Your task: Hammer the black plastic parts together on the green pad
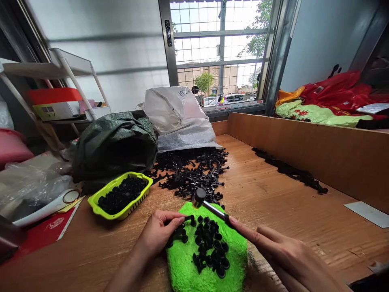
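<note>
My left hand (162,227) is closed, pinching a small black part (190,219) between thumb and fingertips at the left edge of a bright green fuzzy pad (182,269). My right hand (282,247) is wrapped round the dark handle of a small hammer (214,210), its index finger stretched along it. The hammer's black and brass-coloured head hangs just above the part in my left hand; I cannot tell whether they touch. On the pad lie several loose black mushroom-shaped caps (209,241). More black pieces (181,235) sit beside my left fingers, partly hidden.
A yellow-green basket (95,209) full of small black caps stands at left. Beyond the pad spreads a heap of black parts (197,178), with a white sack (179,109) and dark green sack (112,142) behind. A row of black parts (291,170) lies along the wooden board (316,150).
</note>
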`<control>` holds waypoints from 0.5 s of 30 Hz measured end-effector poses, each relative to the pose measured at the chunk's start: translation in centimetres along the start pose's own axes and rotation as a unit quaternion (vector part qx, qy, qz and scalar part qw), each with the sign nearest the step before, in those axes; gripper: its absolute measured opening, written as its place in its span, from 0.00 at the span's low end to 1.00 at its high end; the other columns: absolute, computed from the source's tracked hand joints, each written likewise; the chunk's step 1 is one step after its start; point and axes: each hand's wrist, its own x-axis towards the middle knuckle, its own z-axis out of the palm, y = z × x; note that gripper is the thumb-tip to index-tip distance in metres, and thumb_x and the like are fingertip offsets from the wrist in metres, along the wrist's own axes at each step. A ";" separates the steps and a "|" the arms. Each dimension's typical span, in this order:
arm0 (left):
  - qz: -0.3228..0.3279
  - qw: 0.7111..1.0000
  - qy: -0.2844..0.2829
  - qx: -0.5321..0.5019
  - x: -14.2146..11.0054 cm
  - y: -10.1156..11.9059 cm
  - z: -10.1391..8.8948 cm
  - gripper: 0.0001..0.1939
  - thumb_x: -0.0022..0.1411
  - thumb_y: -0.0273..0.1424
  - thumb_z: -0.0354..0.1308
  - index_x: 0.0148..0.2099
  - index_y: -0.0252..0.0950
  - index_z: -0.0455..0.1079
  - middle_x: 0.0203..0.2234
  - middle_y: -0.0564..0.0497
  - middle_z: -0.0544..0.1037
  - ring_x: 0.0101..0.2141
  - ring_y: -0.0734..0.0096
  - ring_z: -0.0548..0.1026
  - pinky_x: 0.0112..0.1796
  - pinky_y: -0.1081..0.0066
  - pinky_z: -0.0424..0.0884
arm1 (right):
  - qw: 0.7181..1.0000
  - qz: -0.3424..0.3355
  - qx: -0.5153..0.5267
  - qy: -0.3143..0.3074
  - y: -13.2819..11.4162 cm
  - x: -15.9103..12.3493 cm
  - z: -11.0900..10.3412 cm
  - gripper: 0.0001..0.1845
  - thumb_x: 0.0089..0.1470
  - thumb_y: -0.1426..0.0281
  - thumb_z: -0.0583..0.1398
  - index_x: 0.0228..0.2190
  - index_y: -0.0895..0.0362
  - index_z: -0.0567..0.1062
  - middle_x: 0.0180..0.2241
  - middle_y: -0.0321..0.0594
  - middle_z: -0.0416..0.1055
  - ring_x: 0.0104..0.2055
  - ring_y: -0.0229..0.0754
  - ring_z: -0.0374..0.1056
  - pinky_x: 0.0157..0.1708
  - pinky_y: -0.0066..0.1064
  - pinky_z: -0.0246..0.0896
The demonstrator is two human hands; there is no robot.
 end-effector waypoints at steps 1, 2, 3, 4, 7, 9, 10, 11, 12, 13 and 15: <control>0.003 1.000 -0.002 0.017 0.0 0.0 0.0 0.15 0.51 0.38 0.59 0.37 0.35 0.78 0.26 0.47 0.80 0.25 0.69 0.71 0.25 0.75 0.63 | 1.000 -0.008 -0.003 0.010 -0.2 0.2 -0.1 0.27 0.61 0.69 0.39 0.60 0.41 0.44 0.37 0.40 0.65 0.35 0.44 0.68 0.37 0.36 0.65; 0.007 0.999 -0.002 0.036 0.0 0.0 -0.1 0.15 0.52 0.38 0.58 0.38 0.35 0.78 0.27 0.47 0.81 0.26 0.68 0.72 0.26 0.75 0.63 | 1.000 -0.015 -0.011 0.013 -0.4 0.3 -0.1 0.28 0.61 0.69 0.39 0.61 0.41 0.43 0.38 0.40 0.65 0.34 0.44 0.68 0.35 0.35 0.66; 0.012 0.998 -0.002 0.057 0.0 0.0 -0.1 0.15 0.53 0.38 0.57 0.39 0.35 0.78 0.28 0.47 0.81 0.27 0.66 0.73 0.27 0.74 0.64 | 0.999 -0.021 -0.024 0.005 -0.6 0.5 -0.1 0.28 0.60 0.71 0.39 0.60 0.40 0.43 0.39 0.40 0.65 0.34 0.44 0.68 0.35 0.36 0.66; 0.020 0.997 0.001 0.079 0.0 0.0 -0.2 0.15 0.53 0.38 0.57 0.39 0.36 0.77 0.29 0.47 0.81 0.28 0.65 0.73 0.27 0.74 0.64 | 0.999 -0.022 -0.039 -0.011 -0.7 0.6 0.0 0.30 0.60 0.73 0.39 0.60 0.39 0.43 0.41 0.39 0.65 0.36 0.44 0.68 0.35 0.37 0.65; 0.044 0.991 0.011 0.129 -0.1 -0.1 -0.2 0.14 0.55 0.38 0.55 0.40 0.38 0.77 0.29 0.48 0.81 0.29 0.64 0.74 0.28 0.74 0.63 | 0.997 -0.025 -0.058 -0.050 -0.9 0.7 0.2 0.33 0.57 0.76 0.40 0.59 0.34 0.43 0.46 0.35 0.65 0.40 0.45 0.68 0.37 0.39 0.65; 0.049 0.990 0.011 0.131 -0.2 -0.2 -0.3 0.15 0.55 0.39 0.55 0.40 0.39 0.77 0.29 0.49 0.81 0.29 0.64 0.74 0.28 0.74 0.64 | 0.999 -0.037 -0.022 -0.022 -1.0 0.6 0.1 0.31 0.59 0.74 0.41 0.60 0.37 0.43 0.45 0.36 0.65 0.42 0.44 0.67 0.39 0.36 0.64; 0.049 0.991 0.012 0.126 -0.2 -0.2 -0.3 0.15 0.55 0.39 0.55 0.40 0.39 0.77 0.29 0.49 0.81 0.29 0.64 0.74 0.28 0.74 0.64 | 0.999 -0.040 -0.008 -0.001 -0.9 0.5 0.1 0.29 0.60 0.72 0.41 0.60 0.40 0.43 0.44 0.38 0.65 0.41 0.44 0.67 0.39 0.34 0.64; 0.050 0.991 0.012 0.122 -0.2 -0.2 -0.3 0.15 0.54 0.40 0.55 0.40 0.39 0.77 0.29 0.49 0.81 0.29 0.64 0.74 0.28 0.74 0.64 | 0.999 -0.038 -0.007 0.012 -0.9 0.5 0.0 0.29 0.60 0.71 0.41 0.61 0.42 0.44 0.42 0.39 0.66 0.39 0.44 0.68 0.38 0.32 0.64; 0.049 0.991 0.014 0.121 -0.3 -0.2 -0.2 0.15 0.54 0.40 0.55 0.39 0.38 0.77 0.28 0.49 0.81 0.29 0.64 0.74 0.27 0.74 0.64 | 0.999 -0.034 -0.017 0.018 -0.9 0.5 -0.1 0.28 0.60 0.72 0.41 0.60 0.43 0.46 0.41 0.40 0.67 0.38 0.44 0.69 0.36 0.31 0.65; 0.049 0.991 0.018 0.123 -0.3 -0.1 -0.2 0.15 0.54 0.40 0.56 0.38 0.38 0.78 0.27 0.49 0.81 0.28 0.64 0.73 0.27 0.74 0.64 | 0.999 -0.029 -0.035 0.014 -0.8 0.6 -0.1 0.29 0.59 0.73 0.42 0.60 0.44 0.48 0.39 0.40 0.69 0.37 0.44 0.69 0.34 0.31 0.65; 0.047 0.990 0.023 0.128 -0.3 0.0 -0.2 0.15 0.53 0.40 0.56 0.36 0.37 0.78 0.26 0.49 0.81 0.27 0.65 0.73 0.26 0.74 0.63 | 0.998 -0.019 -0.064 0.001 -0.8 0.7 -0.3 0.29 0.57 0.76 0.44 0.58 0.41 0.54 0.35 0.38 0.71 0.35 0.44 0.70 0.32 0.30 0.65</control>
